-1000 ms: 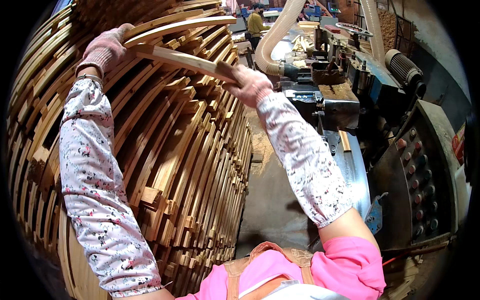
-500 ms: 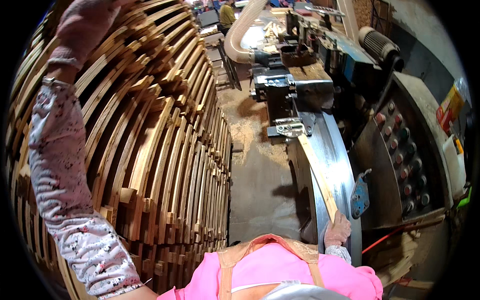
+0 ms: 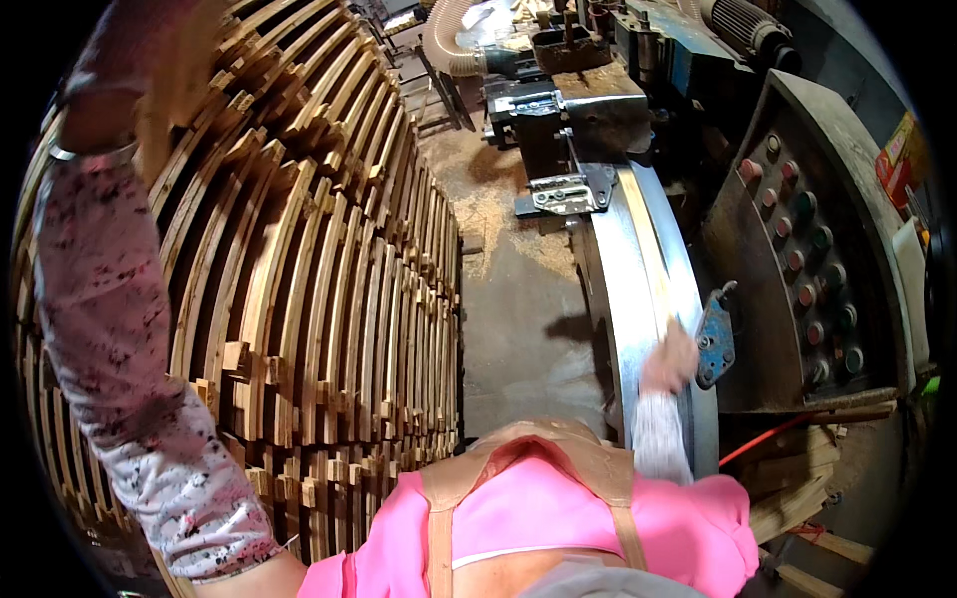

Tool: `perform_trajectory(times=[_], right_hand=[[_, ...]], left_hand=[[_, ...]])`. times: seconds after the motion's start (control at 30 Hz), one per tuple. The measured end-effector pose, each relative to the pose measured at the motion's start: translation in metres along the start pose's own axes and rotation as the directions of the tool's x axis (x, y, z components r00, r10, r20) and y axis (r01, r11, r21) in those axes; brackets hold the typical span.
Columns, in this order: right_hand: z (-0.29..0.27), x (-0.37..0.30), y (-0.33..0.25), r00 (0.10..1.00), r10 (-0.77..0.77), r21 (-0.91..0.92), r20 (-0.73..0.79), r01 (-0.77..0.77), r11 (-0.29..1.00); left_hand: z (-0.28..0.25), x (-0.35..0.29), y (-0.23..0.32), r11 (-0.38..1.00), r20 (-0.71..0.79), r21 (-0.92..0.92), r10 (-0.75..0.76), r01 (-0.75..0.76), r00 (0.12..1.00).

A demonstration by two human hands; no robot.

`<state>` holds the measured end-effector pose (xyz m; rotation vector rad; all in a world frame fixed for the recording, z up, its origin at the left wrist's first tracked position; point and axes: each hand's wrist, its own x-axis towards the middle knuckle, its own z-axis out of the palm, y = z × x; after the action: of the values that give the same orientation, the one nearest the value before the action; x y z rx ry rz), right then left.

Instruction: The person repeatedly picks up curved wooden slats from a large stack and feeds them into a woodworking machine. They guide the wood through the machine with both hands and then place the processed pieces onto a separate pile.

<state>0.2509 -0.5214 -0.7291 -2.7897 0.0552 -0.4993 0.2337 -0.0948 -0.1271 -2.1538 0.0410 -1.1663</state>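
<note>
Right grip (image 3: 670, 361) is blurry, on the near end of the wooden strip (image 3: 646, 239), which runs ahead of it along the metal bench (image 3: 624, 299); can't tell how tightly it's curled. Push crooked and the strip could jam in the machine (image 3: 613, 115) ahead, or knuckles could clip the blue bracket (image 3: 714, 344) just right. Left grip (image 3: 135, 60): too dark to tell how open, or what's in it.

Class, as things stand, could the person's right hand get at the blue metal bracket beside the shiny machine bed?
Probably yes: the right hand, at the near end of the wooden strip, is just left of the blue metal bracket, and nothing visible blocks the way between them.
</note>
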Motion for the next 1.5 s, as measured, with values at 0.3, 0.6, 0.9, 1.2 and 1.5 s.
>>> perform_trajectory(times=[0.3,0.6,0.9,1.2,1.5], right_hand=[[0.019,0.118,-0.171,0.917,-0.399,0.996,-0.031,-0.007,-0.092],[-0.059,-0.026,-0.077,0.933,-0.326,0.568,0.150,0.188,0.801],[-0.092,-0.160,0.015,0.945,0.235,-0.174,0.228,-0.198,0.965],[0.077,0.099,-0.008,0.935,-0.175,0.115,-0.307,0.219,0.969],[0.039,0.113,-0.099,0.992,0.094,0.441,0.080,-0.119,0.889]], left_hand=[[0.117,-0.063,0.185,-0.462,0.276,-0.873,-0.204,0.156,0.939],[0.112,-0.230,0.389,-0.652,0.836,-0.126,0.336,0.748,0.434],[0.086,-0.314,0.445,-0.274,0.602,-0.114,0.746,0.955,0.286],[0.138,-0.329,0.338,0.008,0.796,-0.497,0.401,0.867,0.453],[0.108,-0.147,0.111,0.749,0.556,-0.554,0.008,0.364,0.831]])
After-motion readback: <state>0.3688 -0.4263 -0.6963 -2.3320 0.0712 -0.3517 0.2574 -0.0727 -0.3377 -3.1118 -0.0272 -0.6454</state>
